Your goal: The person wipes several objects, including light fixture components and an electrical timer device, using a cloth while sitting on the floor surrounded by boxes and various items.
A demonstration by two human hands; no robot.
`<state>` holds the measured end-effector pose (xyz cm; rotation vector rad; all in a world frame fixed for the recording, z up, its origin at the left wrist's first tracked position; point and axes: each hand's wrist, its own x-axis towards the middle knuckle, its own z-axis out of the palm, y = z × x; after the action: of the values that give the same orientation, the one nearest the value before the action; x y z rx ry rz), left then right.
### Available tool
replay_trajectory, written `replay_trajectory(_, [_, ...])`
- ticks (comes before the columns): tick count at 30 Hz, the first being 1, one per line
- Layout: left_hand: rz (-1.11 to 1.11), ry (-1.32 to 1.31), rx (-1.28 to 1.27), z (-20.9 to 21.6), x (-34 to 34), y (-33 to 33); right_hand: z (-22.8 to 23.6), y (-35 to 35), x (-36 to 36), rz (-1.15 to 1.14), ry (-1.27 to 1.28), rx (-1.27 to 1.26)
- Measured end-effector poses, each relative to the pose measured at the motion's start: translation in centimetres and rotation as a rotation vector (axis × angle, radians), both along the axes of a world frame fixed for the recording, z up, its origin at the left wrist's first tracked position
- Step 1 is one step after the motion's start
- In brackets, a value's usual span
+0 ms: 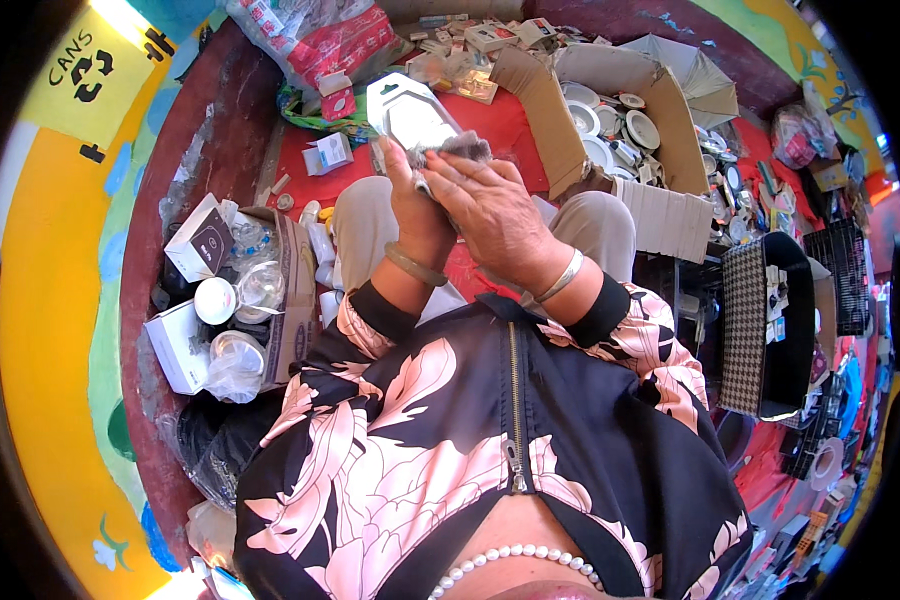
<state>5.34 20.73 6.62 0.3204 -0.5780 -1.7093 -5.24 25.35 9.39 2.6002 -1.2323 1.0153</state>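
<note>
A white hang-slot package point(415, 108) is held by the left hand point(417, 205) above the red floor covering point(502, 125), between the knees; grey cloth point(462, 147) is held against its near end by the right hand point(498, 208).

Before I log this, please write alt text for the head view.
A person's bare left hand and right hand meet at a fuzzy grey cloth by an angular white piece. Beyond, to the right, an open brown cardboard box holds round white fittings.
</note>
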Motion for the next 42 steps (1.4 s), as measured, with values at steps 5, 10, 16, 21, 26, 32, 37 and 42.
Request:
replay_trajectory(5, [0.05, 0.017, 0.005, -1.0, 0.2, -0.7, -0.3, 1.6, 0.0, 0.0, 0.003, 0.028])
replay_trajectory(10, [0.295, -0.138, -0.039, -0.9, 1.2, -2.1, -0.2, 3.3, -0.3, 0.027, 0.04, 0.172])
replay_trajectory(16, [0.281, -0.038, -0.074, 3.1, 1.9, -1.2, -4.1, 1.5, -4.6, -0.197, -0.254, 0.185])
replay_trajectory(21, [0.292, -0.085, -0.109, 2.9, 1.5, -1.0, 1.0, 1.8, -4.2, -0.082, -0.305, -0.074])
replay_trajectory(26, [0.329, -0.161, -0.065, 2.3, 1.2, -1.3, -0.2, 1.6, -1.0, 0.168, -0.159, -0.045])
replay_trajectory(32, [0.243, -0.05, -0.025, 2.0, 1.1, -0.9, -0.5, 2.5, -2.1, 0.149, -0.129, -0.034])
replay_trajectory(37, [0.195, -0.058, -0.013, 2.7, 1.9, -0.4, -0.9, 2.0, -4.4, -0.095, -0.132, -0.097])
replay_trajectory(42, [-0.091, -0.085, 0.019, 3.2, 1.5, 1.0, -1.7, -0.1, -9.0, -0.316, -0.848, 0.304])
